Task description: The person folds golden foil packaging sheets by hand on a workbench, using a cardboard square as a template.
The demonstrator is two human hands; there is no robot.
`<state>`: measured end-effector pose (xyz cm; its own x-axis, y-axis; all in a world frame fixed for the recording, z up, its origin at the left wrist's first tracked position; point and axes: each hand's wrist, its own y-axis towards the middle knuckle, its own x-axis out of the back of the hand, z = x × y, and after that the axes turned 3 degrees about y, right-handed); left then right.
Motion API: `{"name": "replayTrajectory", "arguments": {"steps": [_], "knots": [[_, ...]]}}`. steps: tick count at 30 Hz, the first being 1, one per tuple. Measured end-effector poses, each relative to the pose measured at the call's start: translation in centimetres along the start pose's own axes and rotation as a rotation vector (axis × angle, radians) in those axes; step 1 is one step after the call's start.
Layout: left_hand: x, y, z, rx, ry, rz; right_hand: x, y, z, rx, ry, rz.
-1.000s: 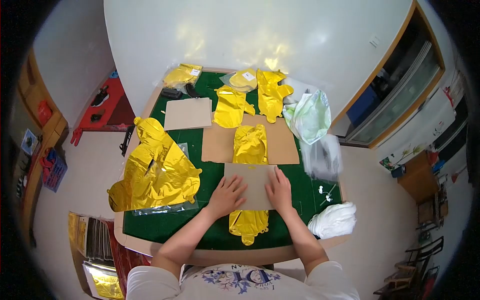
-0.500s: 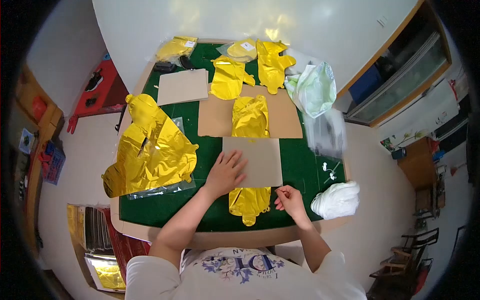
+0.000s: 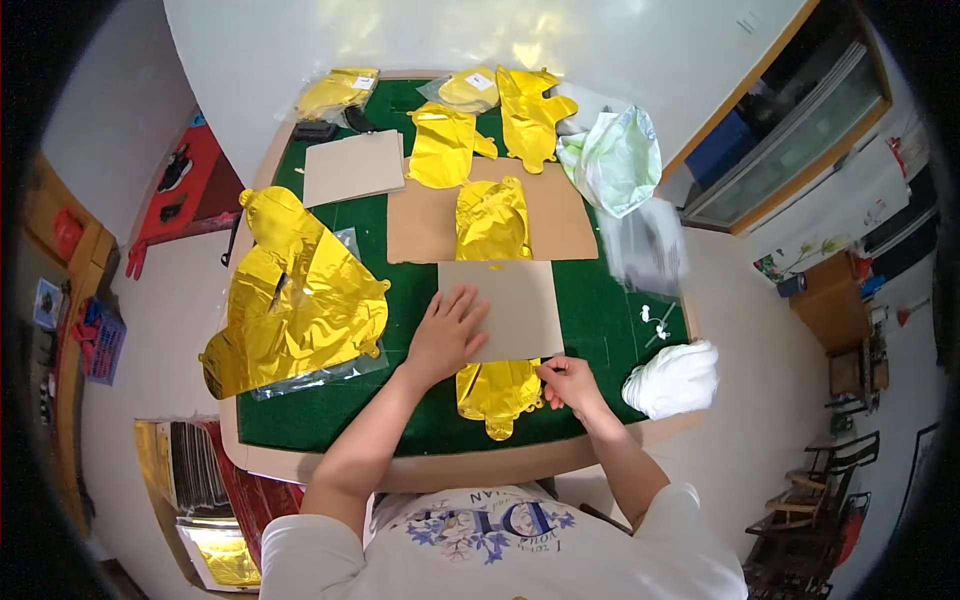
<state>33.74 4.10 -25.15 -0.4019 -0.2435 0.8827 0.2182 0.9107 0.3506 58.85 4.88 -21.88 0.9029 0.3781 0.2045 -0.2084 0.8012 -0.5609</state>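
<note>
My left hand (image 3: 449, 328) lies open, fingers spread, on a small grey cardboard sheet (image 3: 518, 312). Beneath that sheet runs a flat gold foil balloon (image 3: 497, 388); its far and near ends stick out, and the middle is hidden. At the balloon's near right edge, just below the sheet's corner, my right hand (image 3: 569, 384) is closed in a pinch on the foil. To the left spreads a large crumpled gold foil balloon (image 3: 310, 305), with clear plastic partly under it.
Brown cardboard (image 3: 420, 225) lies under the balloon's far end. Farther back are stacked grey sheets (image 3: 352, 168), more gold foil pieces (image 3: 441, 148) and a pale plastic bag (image 3: 612, 160). A white cloth bundle (image 3: 672, 380) sits at the right edge of the green tabletop (image 3: 330, 425).
My right hand has moved left from beside the sheet's corner and now pinches the balloon's edge. The left hand stays flat on the sheet. The whole view has shifted slightly.
</note>
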Motion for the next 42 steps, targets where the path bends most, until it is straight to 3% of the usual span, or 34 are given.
{"name": "replayTrajectory", "arguments": {"steps": [5,9,13,16,17,20,24,27,28,31,34,38,42], "knots": [[0.1,0.0,0.0,0.003,0.004,0.028,0.8,-0.3,-0.5,-0.017,-0.018,0.052],[0.3,0.0,-0.1,0.009,0.009,0.075,2.3,-0.8,1.5,-0.099,-0.287,0.117],[0.2,0.0,-0.2,0.011,0.022,0.063,2.1,0.0,4.0,0.494,-0.704,-0.255],[0.2,0.1,-0.1,-0.003,0.024,0.060,0.7,2.9,4.3,0.931,-0.846,-0.305],[0.1,0.1,0.0,-0.007,0.015,0.061,0.8,3.6,3.8,0.792,-0.885,-0.205],[0.2,0.1,0.1,-0.010,0.008,0.067,0.3,4.0,3.3,0.808,-1.034,-0.243],[0.0,0.1,0.1,-0.006,-0.003,0.072,0.8,5.1,3.4,0.982,-0.943,-0.277],[-0.3,0.0,0.2,-0.007,0.005,0.065,1.6,8.5,5.9,0.754,-0.678,-0.290],[-0.1,0.0,0.1,-0.015,0.006,0.053,1.8,11.1,6.0,0.937,-0.555,-0.395],[0.3,0.2,0.1,-0.033,0.013,0.021,3.1,20.1,6.1,0.770,-0.263,-0.297],[0.1,0.1,0.0,-0.031,0.022,0.011,2.5,22.7,9.5,0.475,-0.282,-0.234],[0.1,0.0,0.0,-0.031,0.027,0.012,1.6,20.4,13.7,0.283,-0.515,-0.158],[0.0,-0.1,0.1,-0.040,0.025,0.003,2.3,22.9,12.8,0.241,-0.379,-0.059]]}}
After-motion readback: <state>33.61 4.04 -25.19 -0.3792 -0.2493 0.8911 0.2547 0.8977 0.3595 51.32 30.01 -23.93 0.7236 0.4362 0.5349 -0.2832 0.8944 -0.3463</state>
